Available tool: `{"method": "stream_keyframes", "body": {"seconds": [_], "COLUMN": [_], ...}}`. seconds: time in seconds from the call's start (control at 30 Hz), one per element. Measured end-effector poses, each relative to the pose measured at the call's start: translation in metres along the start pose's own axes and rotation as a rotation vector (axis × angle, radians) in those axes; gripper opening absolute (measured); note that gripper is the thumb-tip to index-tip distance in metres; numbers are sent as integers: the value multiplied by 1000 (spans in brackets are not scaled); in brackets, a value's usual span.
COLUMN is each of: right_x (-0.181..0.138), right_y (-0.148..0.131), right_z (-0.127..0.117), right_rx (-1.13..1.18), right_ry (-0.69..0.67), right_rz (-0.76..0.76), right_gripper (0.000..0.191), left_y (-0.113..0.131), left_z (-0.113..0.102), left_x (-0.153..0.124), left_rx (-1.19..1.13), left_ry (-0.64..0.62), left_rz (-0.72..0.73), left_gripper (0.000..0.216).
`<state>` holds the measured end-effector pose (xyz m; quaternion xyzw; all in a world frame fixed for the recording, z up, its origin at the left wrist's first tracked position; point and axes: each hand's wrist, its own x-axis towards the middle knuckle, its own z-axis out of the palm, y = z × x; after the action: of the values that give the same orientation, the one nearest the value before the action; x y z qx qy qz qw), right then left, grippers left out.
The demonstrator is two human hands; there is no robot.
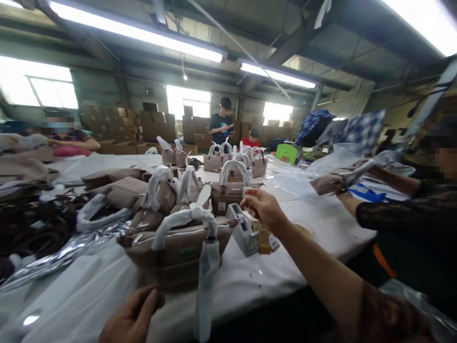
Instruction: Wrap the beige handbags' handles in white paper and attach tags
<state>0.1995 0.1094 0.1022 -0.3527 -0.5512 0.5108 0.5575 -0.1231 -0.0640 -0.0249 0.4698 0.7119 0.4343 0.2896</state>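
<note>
A taupe handbag [178, 262] stands upright on the white-covered table before me, its handles [185, 220] wrapped in white tissue. From its right side hangs a wrapped strap [207, 290]. My left hand [130, 317] is low by the bag's front left, thumb and fingers closed; whether anything lies between them is hidden. Over a grey tape dispenser [243, 233], my right hand [264, 208] is closed in a pinch. What its fingertips hold, if anything, is too small to make out. Small brown cartons or tags [264, 240] lie beside the dispenser.
More wrapped-handle handbags [228, 190] stand behind, with dark straps [39, 233] piled at left. At right a co-worker's arm [389, 209] reaches over the table to another bag [326, 183]. Other people and stacked cardboard boxes [157, 126] are farther back.
</note>
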Motion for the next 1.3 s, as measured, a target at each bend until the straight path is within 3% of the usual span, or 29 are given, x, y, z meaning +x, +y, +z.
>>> {"method": "stream_keyframes", "body": {"seconds": [0.13, 0.23, 0.3, 0.37, 0.47, 0.53, 0.67, 0.83, 0.97, 1.07, 1.2, 1.3], "right_x": [-62, -82, -80, -70, -56, -51, -47, -37, -32, -28, -23, -24], "right_y": [24, 44, 53, 55, 51, 49, 52, 55, 54, 57, 60, 56], "right_z": [55, 87, 104, 116, 129, 137, 153, 179, 194, 198, 200, 199], "right_rx": [-297, -490, -669, -913, -1262, -1374, -1293, -1053, -1014, -991, -988, -1040], "right_ry": [-210, -312, -306, -265, -229, -237, -294, -340, -349, -352, -342, -390], "right_rz": [102, 70, -26, -146, -256, -269, -280, -215, -190, -75, 93, 5], "right_gripper": [17, 18, 19, 19, 19, 20, 22, 21, 20, 22, 24, 23], "left_y": [29, 48, 57, 64, 68, 66, 62, 60, 63, 65, 69, 72], "left_z": [-25, -38, -43, -44, -40, -36, -34, -40, -47, -50, -51, -54], "left_x": [4, 21, 36, 49, 62, 66, 69, 79, 85, 86, 84, 78], "left_rx": [-128, -113, -47, -46, -112, -134, -142, -81, 106, 243, 400, 513], "left_ry": [249, 349, 298, 165, -20, -61, -65, -165, -200, -233, -162, -54], "left_rz": [150, 278, 353, 386, 369, 346, 331, 419, 572, 592, 551, 515], "left_gripper": [37, 35, 32, 33, 35, 35, 34, 37, 34, 34, 28, 23]}}
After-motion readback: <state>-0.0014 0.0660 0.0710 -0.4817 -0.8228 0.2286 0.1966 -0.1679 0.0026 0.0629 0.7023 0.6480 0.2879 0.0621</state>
